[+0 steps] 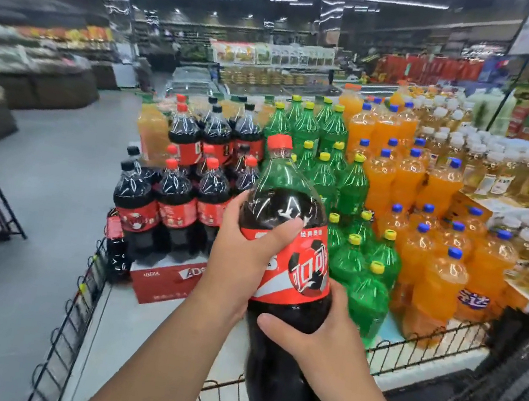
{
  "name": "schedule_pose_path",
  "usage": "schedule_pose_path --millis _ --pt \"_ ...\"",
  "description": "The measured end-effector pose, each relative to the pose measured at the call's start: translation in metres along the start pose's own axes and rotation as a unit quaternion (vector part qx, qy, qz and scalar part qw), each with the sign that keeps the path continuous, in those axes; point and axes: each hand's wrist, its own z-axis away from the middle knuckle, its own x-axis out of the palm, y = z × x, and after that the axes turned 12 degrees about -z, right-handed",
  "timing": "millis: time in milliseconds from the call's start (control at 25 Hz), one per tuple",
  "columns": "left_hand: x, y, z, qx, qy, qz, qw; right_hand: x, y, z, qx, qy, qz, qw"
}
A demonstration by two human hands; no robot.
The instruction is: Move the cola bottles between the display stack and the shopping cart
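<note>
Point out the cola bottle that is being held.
The big red-capped cola bottle in the foreground: the left hand grips its label, the right hand its lower body. The other cola bottles stand stacked.

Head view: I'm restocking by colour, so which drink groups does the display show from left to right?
Dark cola bottles → green bottles → orange bottles → pale yellow bottles with white caps. The held cola bottle overlaps two groups, so it is omitted.

Green bottles point(352, 183) are standing at two o'clock, orange bottles point(438, 189) at three o'clock; a black rack point(1, 193) is standing at nine o'clock.
</note>
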Motion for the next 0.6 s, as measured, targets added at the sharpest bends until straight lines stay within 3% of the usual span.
schedule_pose_path --millis 280,600 --pt "-0.077 -0.023 -0.036 0.011 -0.032 -0.039 0.999 0.081 0.025 -0.024 -0.001 -0.008 -0.049 0.999" --pt "-0.126 -0.053 -0.054 0.024 -0.068 -0.121 0.990 0.120 0.056 -0.042 0.003 -0.035 -0.089 0.995"
